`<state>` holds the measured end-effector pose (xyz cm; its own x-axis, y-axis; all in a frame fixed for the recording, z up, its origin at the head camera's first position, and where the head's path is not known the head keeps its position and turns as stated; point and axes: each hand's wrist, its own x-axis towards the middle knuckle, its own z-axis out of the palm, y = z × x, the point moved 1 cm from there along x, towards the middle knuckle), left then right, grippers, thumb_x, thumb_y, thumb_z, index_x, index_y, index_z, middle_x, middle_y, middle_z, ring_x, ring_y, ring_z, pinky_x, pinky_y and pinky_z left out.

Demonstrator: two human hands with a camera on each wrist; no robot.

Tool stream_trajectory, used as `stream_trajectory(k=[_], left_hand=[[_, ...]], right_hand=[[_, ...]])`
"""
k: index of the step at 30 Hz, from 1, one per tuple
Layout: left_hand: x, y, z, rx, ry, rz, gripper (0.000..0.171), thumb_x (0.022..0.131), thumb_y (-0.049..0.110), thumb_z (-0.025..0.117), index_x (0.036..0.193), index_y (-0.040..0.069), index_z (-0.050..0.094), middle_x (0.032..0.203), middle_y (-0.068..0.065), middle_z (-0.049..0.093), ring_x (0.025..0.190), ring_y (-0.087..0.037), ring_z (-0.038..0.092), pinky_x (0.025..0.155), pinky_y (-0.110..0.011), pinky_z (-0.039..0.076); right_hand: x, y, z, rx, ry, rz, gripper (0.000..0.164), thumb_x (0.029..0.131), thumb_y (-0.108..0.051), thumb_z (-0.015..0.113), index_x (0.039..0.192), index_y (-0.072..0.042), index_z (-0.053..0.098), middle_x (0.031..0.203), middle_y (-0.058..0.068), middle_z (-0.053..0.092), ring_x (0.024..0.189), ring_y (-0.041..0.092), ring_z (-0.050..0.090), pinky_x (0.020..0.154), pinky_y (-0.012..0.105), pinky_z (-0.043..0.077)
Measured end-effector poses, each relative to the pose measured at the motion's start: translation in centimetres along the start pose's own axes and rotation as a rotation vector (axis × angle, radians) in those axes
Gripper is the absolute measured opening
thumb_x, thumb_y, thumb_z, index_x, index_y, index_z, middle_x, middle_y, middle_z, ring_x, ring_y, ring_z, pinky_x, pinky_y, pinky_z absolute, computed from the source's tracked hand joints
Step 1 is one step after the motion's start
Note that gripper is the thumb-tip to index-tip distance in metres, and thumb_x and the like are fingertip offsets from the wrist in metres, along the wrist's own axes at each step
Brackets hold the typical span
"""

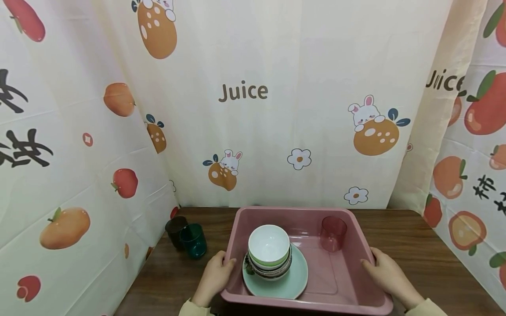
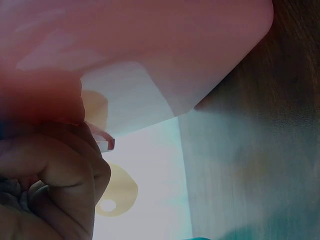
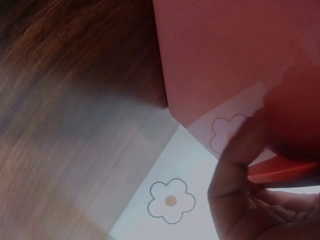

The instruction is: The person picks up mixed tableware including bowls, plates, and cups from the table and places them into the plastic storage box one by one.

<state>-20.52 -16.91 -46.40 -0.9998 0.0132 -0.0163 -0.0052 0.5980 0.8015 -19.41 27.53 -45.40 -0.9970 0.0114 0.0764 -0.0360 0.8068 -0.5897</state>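
Observation:
A pink plastic tub (image 1: 322, 281) lies on the wooden table, held at both sides. My left hand (image 1: 215, 276) grips its left rim, thumb over the edge; the left wrist view shows the curled fingers (image 2: 70, 170) under the rim. On the right rim, my right hand (image 1: 389, 274) grips likewise, its fingers (image 3: 232, 170) bent beneath the lip. Inside the tub, a pale green plate (image 1: 298, 274) bears a stack of bowls, topped by a white bowl (image 1: 269, 244) with a green band above a dark patterned bowl (image 1: 272, 273). A clear red cup (image 1: 333, 234) stands in the back right corner.
Left of the tub, a dark cup (image 1: 175, 230) and a teal cup (image 1: 193, 241) stand side by side on the table (image 1: 158, 272). Fruit-printed curtains (image 1: 261, 131) hang behind and along both sides.

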Motion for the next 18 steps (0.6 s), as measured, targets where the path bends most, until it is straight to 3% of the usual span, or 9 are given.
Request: stream_trajectory(k=[6, 18], left_hand=[[-0.1, -0.06, 0.0, -0.022, 0.006, -0.012, 0.021, 0.094, 0.022, 0.061, 0.099, 0.001, 0.06, 0.086, -0.008, 0.063, 0.075, -0.016, 0.057, 0.063, -0.031, 0.047], [-0.35, -0.55, -0.3, -0.051, 0.058, -0.033, 0.026, 0.096, 0.033, 0.059, 0.093, 0.007, 0.061, 0.075, -0.001, 0.054, 0.067, -0.012, 0.05, 0.059, -0.027, 0.041]], right_hand=[[0.0, -0.14, 0.07, 0.036, -0.018, 0.036, 0.044, 0.091, -0.014, 0.061, 0.124, 0.014, 0.054, 0.103, 0.022, 0.069, 0.089, 0.025, 0.065, 0.071, 0.035, 0.05], [0.15, 0.15, 0.45, 0.054, -0.006, 0.028, 0.036, 0.09, -0.008, 0.06, 0.118, 0.014, 0.057, 0.097, 0.018, 0.07, 0.083, 0.019, 0.063, 0.067, 0.029, 0.049]])
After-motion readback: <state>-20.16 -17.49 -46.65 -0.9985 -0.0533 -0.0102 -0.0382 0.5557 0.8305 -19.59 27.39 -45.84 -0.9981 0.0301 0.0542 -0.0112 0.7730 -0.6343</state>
